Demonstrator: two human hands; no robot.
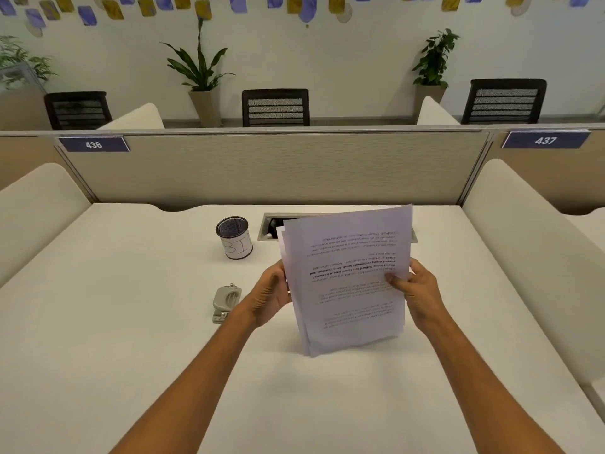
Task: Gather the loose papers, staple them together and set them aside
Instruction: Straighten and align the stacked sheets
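Observation:
A stack of white printed papers [347, 276] stands nearly upright on the white desk [131, 339], its lower edge resting on the surface and its sheets slightly fanned. My left hand [270, 296] grips the stack's left edge. My right hand [417, 290] grips the right edge, thumb on the front sheet. The text on the sheets reads upside down from here. A small grey stapler [225, 301] lies flat on the desk just left of my left wrist, apart from it.
A black mesh pen cup [234, 237] with a white label stands at the back, left of the papers. A recessed cable hatch [270, 226] lies behind the stack. A beige partition [262, 165] closes the far side, and cream side panels flank the desk.

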